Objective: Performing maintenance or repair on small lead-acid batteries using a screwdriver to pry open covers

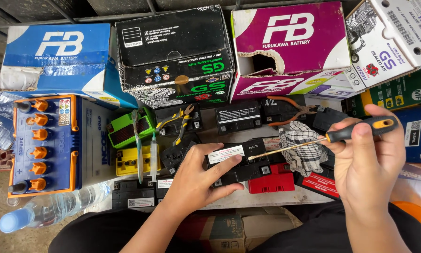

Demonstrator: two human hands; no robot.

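Note:
My left hand (199, 175) grips a small black battery (241, 164) with a white label, holding it on the workbench. My right hand (367, 154) holds a screwdriver (323, 139) with a black and orange handle. Its metal shaft points left, and the tip touches the top of the black battery. A red battery (271, 180) lies just right of the black one. A checkered cloth (304, 147) lies under the screwdriver shaft.
Several small batteries crowd the bench, among them a green one (128, 129) and a yellow one (128, 161). A syringe (153, 157), pliers (180, 122) and orange-handled pliers (288, 110) lie there too. Cardboard boxes (173, 51) line the back. A large blue battery (44, 145) and a water bottle (51, 211) are at left.

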